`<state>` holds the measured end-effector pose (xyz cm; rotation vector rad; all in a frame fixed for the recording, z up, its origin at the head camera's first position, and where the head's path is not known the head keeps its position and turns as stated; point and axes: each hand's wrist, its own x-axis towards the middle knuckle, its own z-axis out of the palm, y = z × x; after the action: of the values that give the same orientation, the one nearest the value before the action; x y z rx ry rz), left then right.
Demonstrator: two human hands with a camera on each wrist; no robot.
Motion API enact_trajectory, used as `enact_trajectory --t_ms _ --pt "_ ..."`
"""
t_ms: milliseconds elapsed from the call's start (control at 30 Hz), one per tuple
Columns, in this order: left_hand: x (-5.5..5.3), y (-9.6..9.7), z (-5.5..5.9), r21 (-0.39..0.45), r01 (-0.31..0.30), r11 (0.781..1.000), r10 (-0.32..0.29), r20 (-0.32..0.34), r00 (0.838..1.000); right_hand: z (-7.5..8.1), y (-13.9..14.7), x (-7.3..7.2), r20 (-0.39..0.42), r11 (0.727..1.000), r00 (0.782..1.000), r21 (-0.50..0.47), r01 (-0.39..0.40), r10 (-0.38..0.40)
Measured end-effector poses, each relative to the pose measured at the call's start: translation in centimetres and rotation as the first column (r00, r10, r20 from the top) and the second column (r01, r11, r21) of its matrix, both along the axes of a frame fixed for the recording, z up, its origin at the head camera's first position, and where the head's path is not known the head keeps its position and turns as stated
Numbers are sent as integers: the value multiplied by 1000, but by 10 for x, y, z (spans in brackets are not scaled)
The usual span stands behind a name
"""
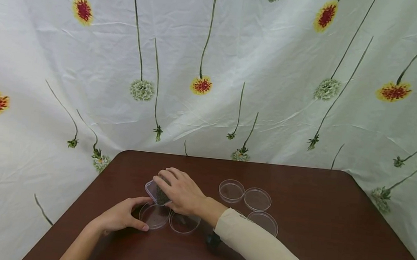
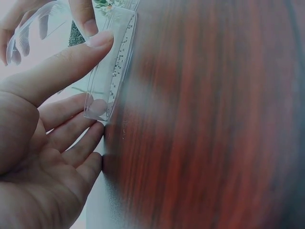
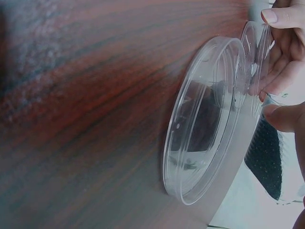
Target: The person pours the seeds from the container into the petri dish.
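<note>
My right hand (image 1: 181, 192) grips a clear plastic container (image 1: 151, 190) with dark, fine-grained contents. It is tilted above a clear petri dish (image 1: 155, 217). In the right wrist view, the dark contents (image 3: 265, 152) show below the right thumb. My left hand (image 1: 121, 216) holds that dish at its left side, thumb near the front and index finger toward the back. The left wrist view shows the left thumb over the dish (image 2: 112, 71) and the other fingers spread along its side. Right beside it sits a second petri dish (image 1: 184, 227), partly under the right hand.
On the right lie more petri dishes: one at the back (image 1: 231, 191), one beside it (image 1: 257, 199), and one nearer (image 1: 265, 224) partly behind the right sleeve (image 1: 257, 245). A flower-patterned cloth (image 1: 209, 117) hangs behind the dark wooden table (image 1: 310, 207).
</note>
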<state>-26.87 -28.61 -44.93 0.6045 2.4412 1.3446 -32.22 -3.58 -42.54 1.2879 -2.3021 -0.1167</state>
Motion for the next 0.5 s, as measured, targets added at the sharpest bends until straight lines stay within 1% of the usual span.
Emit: enact_trajectory --t_ms 233,500 --pt "1 0 1 5 -3 1000 3 -6 1000 2 -1 1 7 999 1000 32 13 -13" --pt "1 0 2 -3 -3 1000 3 -5 1000 3 -1 1 4 999 1000 40 13 -13"
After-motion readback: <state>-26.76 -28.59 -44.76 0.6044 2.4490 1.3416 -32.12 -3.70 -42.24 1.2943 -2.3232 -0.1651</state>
